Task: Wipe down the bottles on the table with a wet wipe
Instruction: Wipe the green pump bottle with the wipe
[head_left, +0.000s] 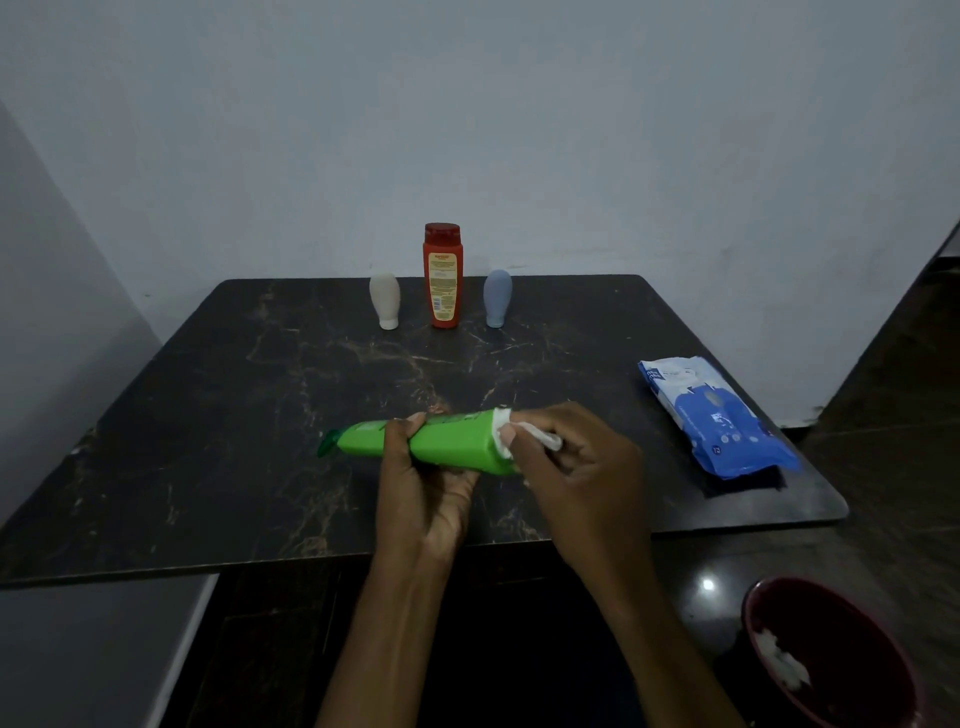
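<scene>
A green bottle (447, 441) lies sideways above the table's near edge, cap pointing left. My left hand (423, 478) grips it around the middle from below. My right hand (576, 457) presses a white wet wipe (511, 431) against the bottle's flat bottom end at the right. At the back of the dark marble table (260, 415) stand three more bottles: a small white one (385, 301), a tall orange one with a red cap (442, 275) and a small grey-blue one (497, 298).
A blue and white pack of wet wipes (717, 415) lies near the table's right edge. A dark red bin (831, 654) with crumpled white wipes in it sits on the floor at the lower right. A pale wall stands right behind the table.
</scene>
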